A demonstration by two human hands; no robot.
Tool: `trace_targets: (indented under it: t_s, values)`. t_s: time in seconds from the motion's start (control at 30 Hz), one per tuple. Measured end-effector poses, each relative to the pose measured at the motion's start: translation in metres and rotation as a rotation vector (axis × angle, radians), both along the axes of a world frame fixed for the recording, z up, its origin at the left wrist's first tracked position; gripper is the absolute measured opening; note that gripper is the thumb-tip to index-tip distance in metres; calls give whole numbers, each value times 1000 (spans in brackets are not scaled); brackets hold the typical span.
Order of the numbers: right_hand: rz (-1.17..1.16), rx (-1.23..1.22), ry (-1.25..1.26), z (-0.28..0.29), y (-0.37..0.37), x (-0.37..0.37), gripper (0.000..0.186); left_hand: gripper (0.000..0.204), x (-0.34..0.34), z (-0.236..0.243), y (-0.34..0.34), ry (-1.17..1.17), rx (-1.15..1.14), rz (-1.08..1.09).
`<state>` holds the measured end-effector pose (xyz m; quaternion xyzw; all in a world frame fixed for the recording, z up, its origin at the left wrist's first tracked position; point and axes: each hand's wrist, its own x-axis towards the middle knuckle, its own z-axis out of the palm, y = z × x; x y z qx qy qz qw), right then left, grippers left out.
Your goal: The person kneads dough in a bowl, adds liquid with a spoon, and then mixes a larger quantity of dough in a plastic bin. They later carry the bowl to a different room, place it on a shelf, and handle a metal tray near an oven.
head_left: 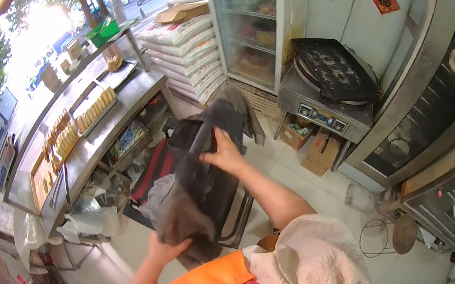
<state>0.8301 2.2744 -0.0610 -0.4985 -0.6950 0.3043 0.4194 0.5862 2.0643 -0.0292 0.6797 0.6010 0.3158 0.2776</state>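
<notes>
A dark brown cloth, blurred in places, drapes over a black chair-like frame in front of me. Near its lower end, my left hand has its fingers closed on the cloth's edge. Farther off, my right hand grips the dark fabric along the top of the frame, thumb on the near side. Another loose end of the cloth hangs out past the far side. Left of the frame lie a red-and-black striped fabric and a clear plastic bag.
A steel counter at left bears trays of bread pieces and tongs. Stacked white sacks and a glass-door fridge stand beyond. A griddle tops a steel stand, with cartons below. Ovens line the right.
</notes>
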Motion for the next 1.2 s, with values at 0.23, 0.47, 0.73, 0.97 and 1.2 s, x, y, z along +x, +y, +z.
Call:
trace_targets:
  t_s: [0.23, 0.47, 0.73, 0.97, 1.2]
  values:
    - [-95, -51, 427, -37, 105, 110, 42, 52, 194, -18, 208, 113, 207, 159]
    - [-378, -527, 235, -202, 8, 275, 25, 64, 341, -5, 456, 303, 181, 257]
    - [-552, -894, 601, -201, -20, 360, 21, 61, 451, -19, 655, 462, 61, 194]
    - [-948, -608, 1005, -155, 90, 449, 37, 65, 525, -37, 729, 441, 82, 77]
    - [-1108, -327, 1375, -171, 233, 511, 76, 36, 471, -137, 677, -203, -238, -319]
